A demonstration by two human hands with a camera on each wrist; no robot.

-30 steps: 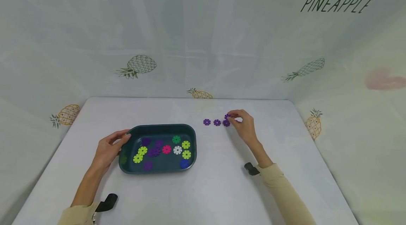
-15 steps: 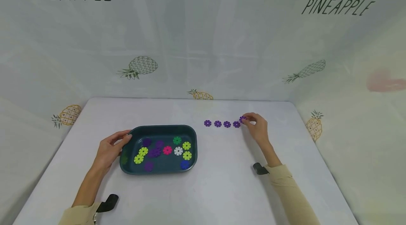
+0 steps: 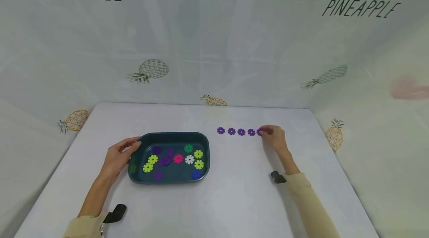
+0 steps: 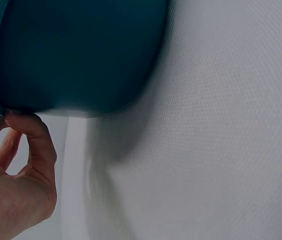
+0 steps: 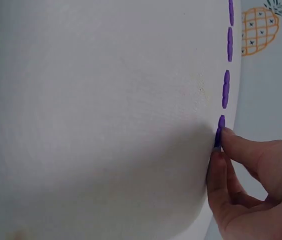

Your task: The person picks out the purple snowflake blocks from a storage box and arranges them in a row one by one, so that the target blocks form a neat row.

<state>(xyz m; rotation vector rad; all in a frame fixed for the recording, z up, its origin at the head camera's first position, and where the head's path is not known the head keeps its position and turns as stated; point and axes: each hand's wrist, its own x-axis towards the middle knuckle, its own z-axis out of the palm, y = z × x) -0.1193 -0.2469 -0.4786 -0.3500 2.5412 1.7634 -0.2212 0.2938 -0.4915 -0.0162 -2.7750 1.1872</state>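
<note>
1. Two hands are at work on either side of the tray (image 3: 174,138). The left hand (image 3: 116,156) grips the rim at its far left corner, thumb uppermost.
2. The right hand (image 3: 275,138), well off past the tray's right end, pinches a purple disc (image 3: 259,132) between thumb and fingertips. Whether the disc rests fully on the surface (image 3: 231,193) is hard to tell.
3. Four more purple discs (image 3: 241,132) lie flat between the tray and that pinched disc, in a row level with the tray's far rim and running along its long side. The pinched disc is at the end farthest from the tray; fingers hide part of it, so I cannot say whether it touches its neighbour.
4. As I judge it, the relation that counts is this line: the pinched disc seems in line with the row, and the right hand is much nearer it than the left, which is across the tray.
5. Inside the tray lie loose discs: yellow (image 3: 199,154), pink (image 3: 178,158), white (image 3: 189,159), blue (image 3: 196,174), green and more purple.
6. Beyond the tray hangs a pineapple-print cloth (image 3: 207,25).
</note>
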